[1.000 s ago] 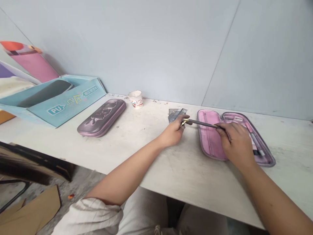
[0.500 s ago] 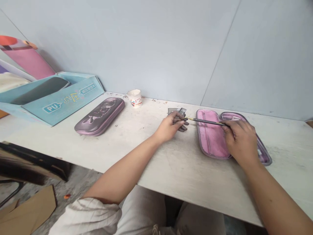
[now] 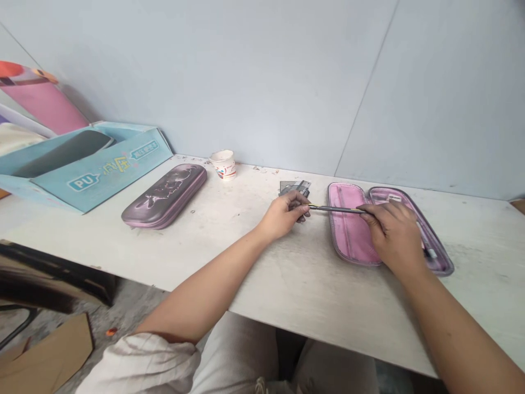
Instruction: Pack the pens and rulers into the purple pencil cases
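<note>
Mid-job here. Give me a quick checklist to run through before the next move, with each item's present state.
1. Right hand pinching the dark pen: ok, its fingers are on the pen's right end.
2. Left hand holding the pen's gold tip: cannot tell, the fingers hide any contact.
3. The pink zip case lying open: ok, both halves are flat on the white table.
4. The flat grey drafting pieces apart from the case: ok.
5. Contents of the case's right half: cannot tell, the right hand hides part of them.

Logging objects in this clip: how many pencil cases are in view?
2. A closed purple one lies at left; an open pink one lies at right, under the right hand. The teal box may hide more.
</note>
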`<state>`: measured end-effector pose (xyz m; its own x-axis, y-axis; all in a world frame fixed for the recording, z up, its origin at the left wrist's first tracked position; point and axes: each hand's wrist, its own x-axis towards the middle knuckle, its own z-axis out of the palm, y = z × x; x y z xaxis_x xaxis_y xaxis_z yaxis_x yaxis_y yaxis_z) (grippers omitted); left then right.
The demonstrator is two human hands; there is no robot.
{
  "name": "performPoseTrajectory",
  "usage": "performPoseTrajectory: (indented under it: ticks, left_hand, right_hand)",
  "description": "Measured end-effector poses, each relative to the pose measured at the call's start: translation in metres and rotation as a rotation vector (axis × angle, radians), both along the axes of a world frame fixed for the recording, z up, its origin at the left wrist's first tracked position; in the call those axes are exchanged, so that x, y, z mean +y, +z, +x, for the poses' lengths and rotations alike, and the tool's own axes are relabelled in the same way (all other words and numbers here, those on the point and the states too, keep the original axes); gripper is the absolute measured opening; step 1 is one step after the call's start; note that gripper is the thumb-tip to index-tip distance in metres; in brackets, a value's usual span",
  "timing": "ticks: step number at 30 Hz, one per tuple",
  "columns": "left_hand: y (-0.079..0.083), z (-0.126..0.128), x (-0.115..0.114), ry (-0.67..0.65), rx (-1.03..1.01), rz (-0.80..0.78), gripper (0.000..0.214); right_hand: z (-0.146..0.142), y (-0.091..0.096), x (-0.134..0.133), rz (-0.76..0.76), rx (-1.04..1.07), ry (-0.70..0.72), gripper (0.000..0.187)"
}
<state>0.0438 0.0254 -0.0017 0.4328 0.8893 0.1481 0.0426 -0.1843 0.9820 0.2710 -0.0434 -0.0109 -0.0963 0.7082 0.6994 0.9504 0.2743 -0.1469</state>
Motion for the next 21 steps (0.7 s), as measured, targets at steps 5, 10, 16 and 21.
performPoseTrajectory:
  ticks: [5, 10, 16, 21]
  left_hand:
    - [-0.005, 0.006, -0.002, 0.013, -0.036, 0.013, 0.006]
    - [-0.003, 0.016, -0.001, 0.085, -0.064, 0.106, 0.004]
    - [0.000, 0.016, 0.001, 0.251, 0.231, 0.405, 0.032]
    - [0.003, -0.002, -0.001, 0.377, 0.757, 0.644, 0.024]
  right_hand:
    - [-0.010, 0.005, -0.004, 0.113, 0.030, -0.012, 0.019]
    - [-0.015, 0.014, -0.009, 0.118, 0.050, -0.021, 0.019]
    - [-0.004, 0.017, -0.007, 0.227, 0.055, -0.133, 0.016]
    - [0.005, 0.007, 0.000, 0.171, -0.053, -0.197, 0.013]
